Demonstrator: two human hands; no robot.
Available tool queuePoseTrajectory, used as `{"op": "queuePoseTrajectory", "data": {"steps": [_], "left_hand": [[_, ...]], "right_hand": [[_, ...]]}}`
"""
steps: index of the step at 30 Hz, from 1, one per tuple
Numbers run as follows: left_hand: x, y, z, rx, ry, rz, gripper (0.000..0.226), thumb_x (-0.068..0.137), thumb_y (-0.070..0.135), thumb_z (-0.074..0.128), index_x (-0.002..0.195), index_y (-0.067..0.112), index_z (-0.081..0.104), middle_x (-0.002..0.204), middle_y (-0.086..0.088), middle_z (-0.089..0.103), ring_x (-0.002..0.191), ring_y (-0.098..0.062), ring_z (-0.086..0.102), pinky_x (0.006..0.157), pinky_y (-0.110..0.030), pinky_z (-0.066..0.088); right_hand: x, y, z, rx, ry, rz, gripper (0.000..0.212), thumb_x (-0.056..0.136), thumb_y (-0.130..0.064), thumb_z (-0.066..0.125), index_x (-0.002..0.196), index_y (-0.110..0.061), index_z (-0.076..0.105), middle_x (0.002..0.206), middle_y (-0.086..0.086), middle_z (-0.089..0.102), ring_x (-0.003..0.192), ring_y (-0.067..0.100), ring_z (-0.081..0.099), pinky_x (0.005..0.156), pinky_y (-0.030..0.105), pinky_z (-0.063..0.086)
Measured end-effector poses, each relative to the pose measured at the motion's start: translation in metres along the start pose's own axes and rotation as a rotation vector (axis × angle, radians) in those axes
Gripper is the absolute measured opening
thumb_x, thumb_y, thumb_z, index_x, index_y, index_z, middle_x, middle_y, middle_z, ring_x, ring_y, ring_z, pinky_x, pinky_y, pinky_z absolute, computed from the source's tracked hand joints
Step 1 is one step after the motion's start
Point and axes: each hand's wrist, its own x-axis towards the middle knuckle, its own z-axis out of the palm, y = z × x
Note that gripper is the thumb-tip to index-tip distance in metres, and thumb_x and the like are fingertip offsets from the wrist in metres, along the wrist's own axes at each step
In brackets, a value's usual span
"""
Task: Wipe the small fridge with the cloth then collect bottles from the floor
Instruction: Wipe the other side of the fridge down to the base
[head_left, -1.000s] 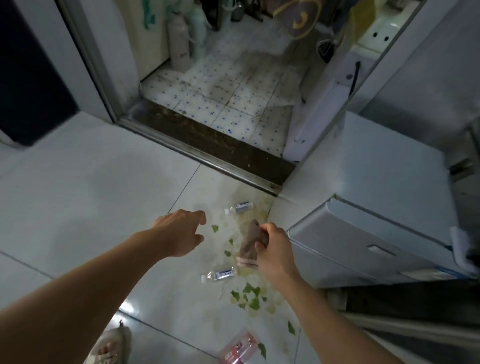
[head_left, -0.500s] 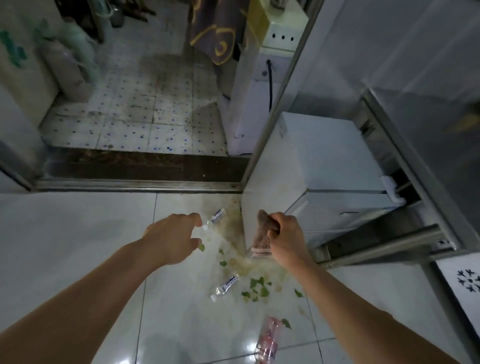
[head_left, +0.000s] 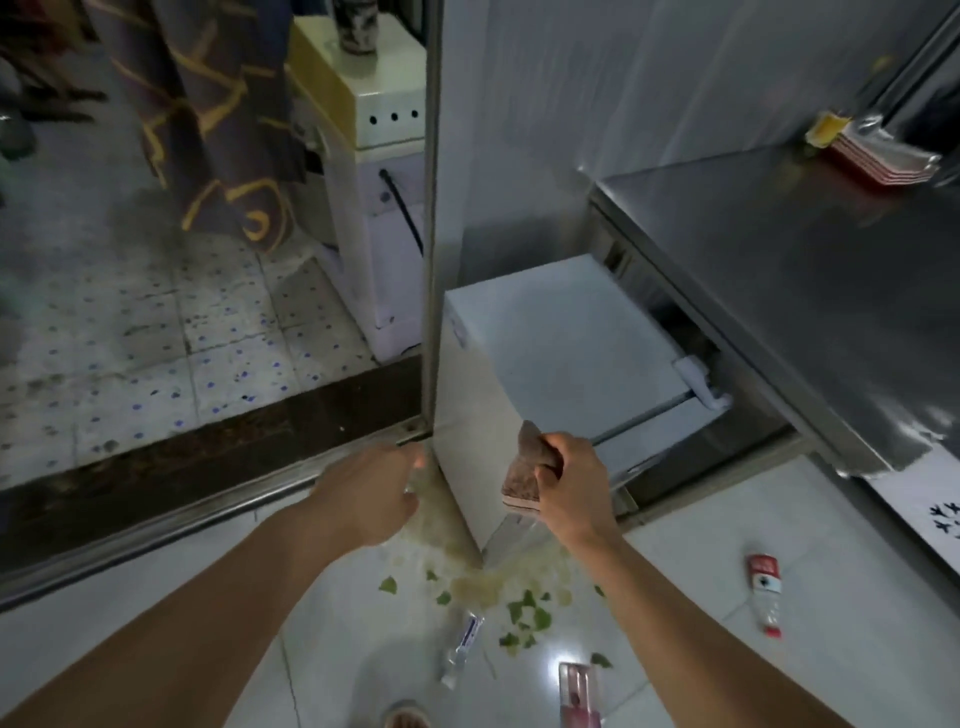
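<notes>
Your right hand (head_left: 569, 488) has its fingers (head_left: 555, 453) curled round the brown cloth (head_left: 524, 470), which hangs bunched just in front of the small fridge (head_left: 561, 343), near its front left corner and not yet, as far as can be told, pressed to it. To wipe well, you would do best to open the cloth out flat against your palm, start on the white top panel and draw it toward you in overlapping strokes, then take the side and the door face; a bunched cloth only smears. Your left hand (head_left: 371, 493) is low beside the fridge's left corner, close to the metal door frame (head_left: 430, 208), fingers loosely bent and holding nothing that shows. The fridge sits under the steel tabletop (head_left: 810, 270), so mind your knuckles at the back edge. On the floor (head_left: 156, 623), a clear bottle (head_left: 462, 644) lies between your forearms among green scraps (head_left: 524, 616) and a pale spill, a pink bottle (head_left: 577, 693) lies near the bottom edge, and a red and white bottle (head_left: 764, 595) lies well to the right; all wait for the second step.
</notes>
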Motion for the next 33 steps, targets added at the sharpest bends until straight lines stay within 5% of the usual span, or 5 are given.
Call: {"op": "queuePoseTrajectory", "data": {"steps": [8,13,22,25,33], "left_hand": [[0.094,0.015,-0.042,0.121,-0.116,0.22,0.043,0.09,0.033,0.051,0.132,0.024,0.043,0.123,-0.002,0.053,0.105,-0.022,0.055,0.077,-0.031,0.045],[0.152,0.004,-0.045,0.193,-0.204,0.374,0.035,0.09,0.032,0.052,0.123,0.021,0.047,0.123,0.0,0.05,0.112,-0.022,0.051,0.081,-0.026,0.039],[0.207,-0.03,-0.07,0.324,-0.266,0.832,0.051,0.086,0.024,0.054,0.134,0.02,0.04,0.14,0.0,0.032,0.124,-0.022,0.042,0.097,-0.034,0.041],[0.213,-0.039,-0.071,0.377,-0.261,0.87,0.055,0.087,0.029,0.057,0.137,0.02,0.038,0.144,-0.001,0.029,0.126,-0.024,0.041,0.099,-0.033,0.04],[0.212,-0.034,-0.04,0.423,-0.039,1.045,0.064,0.081,0.025,0.063,0.139,0.018,0.037,0.15,-0.006,0.026,0.134,-0.027,0.029,0.107,-0.047,0.026]], "right_hand": [[0.042,-0.001,-0.02,0.086,0.195,0.147,0.031,0.091,-0.001,0.053,0.119,-0.013,0.056,0.11,-0.001,0.049,0.099,0.012,0.054,0.081,0.017,0.041],[0.044,-0.005,-0.002,0.139,0.301,0.331,0.032,0.089,0.002,0.05,0.117,-0.01,0.06,0.114,0.008,0.055,0.099,0.022,0.058,0.085,0.03,0.048],[0.024,-0.058,0.065,0.189,0.65,0.757,0.037,0.083,0.007,0.051,0.111,-0.016,0.061,0.112,0.005,0.055,0.093,0.013,0.054,0.079,0.02,0.048],[0.015,-0.073,0.081,0.258,0.782,0.861,0.032,0.079,0.008,0.05,0.099,-0.016,0.057,0.106,0.006,0.055,0.093,0.022,0.058,0.08,0.037,0.053],[0.004,-0.061,0.112,0.096,0.891,0.704,0.026,0.074,0.017,0.055,0.092,-0.001,0.057,0.105,0.013,0.056,0.084,0.026,0.056,0.069,0.037,0.05]]}}
